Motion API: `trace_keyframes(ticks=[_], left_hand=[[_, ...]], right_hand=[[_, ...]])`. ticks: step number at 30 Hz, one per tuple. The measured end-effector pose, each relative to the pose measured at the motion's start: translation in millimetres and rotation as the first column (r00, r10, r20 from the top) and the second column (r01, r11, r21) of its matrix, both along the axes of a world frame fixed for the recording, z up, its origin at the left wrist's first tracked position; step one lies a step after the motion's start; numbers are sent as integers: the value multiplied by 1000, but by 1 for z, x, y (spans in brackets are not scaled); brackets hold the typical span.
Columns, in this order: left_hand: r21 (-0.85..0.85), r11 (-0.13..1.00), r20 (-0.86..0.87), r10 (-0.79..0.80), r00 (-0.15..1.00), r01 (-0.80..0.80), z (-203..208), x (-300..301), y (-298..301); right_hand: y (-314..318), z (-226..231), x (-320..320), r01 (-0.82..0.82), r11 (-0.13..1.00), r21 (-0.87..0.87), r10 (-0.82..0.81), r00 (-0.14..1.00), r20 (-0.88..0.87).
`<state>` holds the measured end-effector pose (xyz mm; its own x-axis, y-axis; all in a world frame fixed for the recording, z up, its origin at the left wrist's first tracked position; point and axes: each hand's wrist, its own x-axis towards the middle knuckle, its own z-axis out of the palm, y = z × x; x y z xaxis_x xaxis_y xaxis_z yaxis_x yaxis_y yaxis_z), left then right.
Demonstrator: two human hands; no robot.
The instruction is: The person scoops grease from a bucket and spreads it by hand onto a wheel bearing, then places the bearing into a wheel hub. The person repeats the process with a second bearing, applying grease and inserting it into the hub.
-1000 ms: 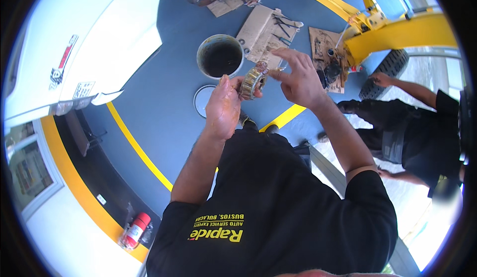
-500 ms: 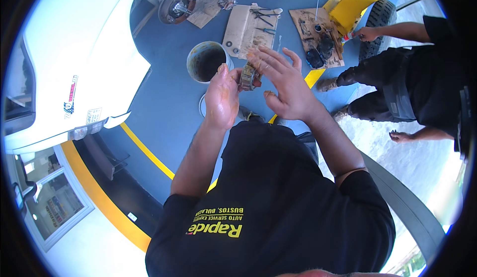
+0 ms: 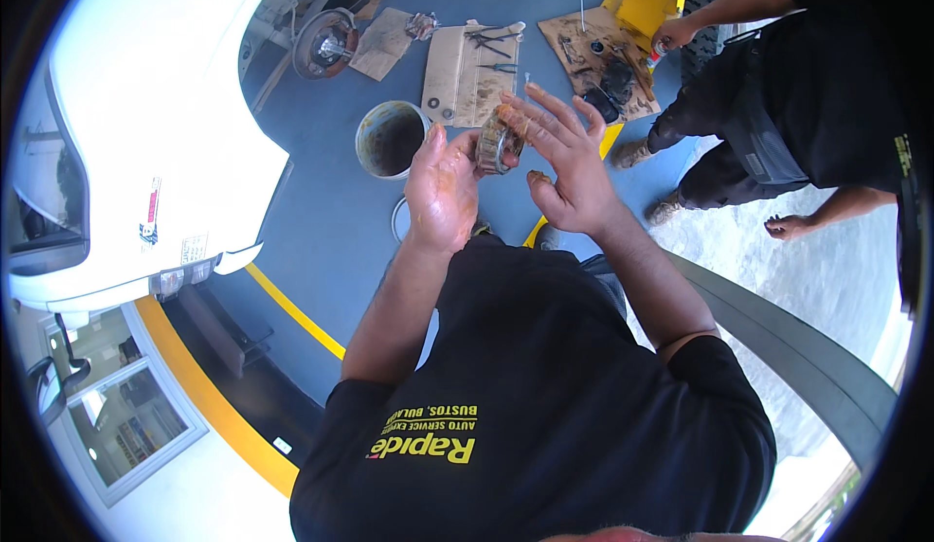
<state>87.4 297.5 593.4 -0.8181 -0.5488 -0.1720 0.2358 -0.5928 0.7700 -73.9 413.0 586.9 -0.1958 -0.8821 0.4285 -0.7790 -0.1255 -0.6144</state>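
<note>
My left hand point(image 3: 444, 192), palm up and smeared with orange grease, grips a roller bearing point(image 3: 498, 145) between thumb and fingers. The bearing is a greasy metal ring held on edge, with rollers around its side. My right hand point(image 3: 574, 158) is open, its fingers stretched out and greasy at the tips. Its fingertips lie against the bearing's upper side, while the thumb stands apart from it. Beyond my left hand, a bucket point(image 3: 421, 114) with grease-stained inner walls stands on the blue floor.
Flattened cardboard point(image 3: 457, 70) bears pliers point(image 3: 494, 41) and small rings. A brake drum point(image 3: 324, 44) sits far left. Dirty parts lie on a board point(image 3: 559, 31) by a yellow lift. A co-worker point(image 3: 827, 104) at right holds a red-and-white can point(image 3: 657, 54). A white vehicle point(image 3: 165, 85) flanks my left.
The bearing has turned in my left hand, so its roller side shows more. My right fingers remain on it. The background has shifted left with my head, and the co-worker has moved closer.
</note>
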Motion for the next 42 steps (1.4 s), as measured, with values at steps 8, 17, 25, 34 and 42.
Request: trace_keyframes(ticks=[8, 17, 25, 34, 42], left_hand=[[-7, 1000, 28, -30, 999, 30, -14, -29, -8], [-167, 976, 256, -90, 962, 136, -17, -50, -20], [-238, 954, 173, -144, 974, 184, -7, -53, -18], [-307, 916, 236, -191, 953, 259, 4, -50, -19], [-316, 907, 224, -214, 951, 278, 16, -55, -9]], right_hand=[[-5, -36, 3, 45, 996, 73, -84, 340, 937], [-17, -61, -21, 40, 998, 58, -61, 96, 994], [-5, -13, -22, 219, 974, -58, -195, 939, 282], [9, 1, -53, -22, 974, -224, 60, 984, 168], [15, 13, -53, -30, 986, -167, 41, 997, 59]])
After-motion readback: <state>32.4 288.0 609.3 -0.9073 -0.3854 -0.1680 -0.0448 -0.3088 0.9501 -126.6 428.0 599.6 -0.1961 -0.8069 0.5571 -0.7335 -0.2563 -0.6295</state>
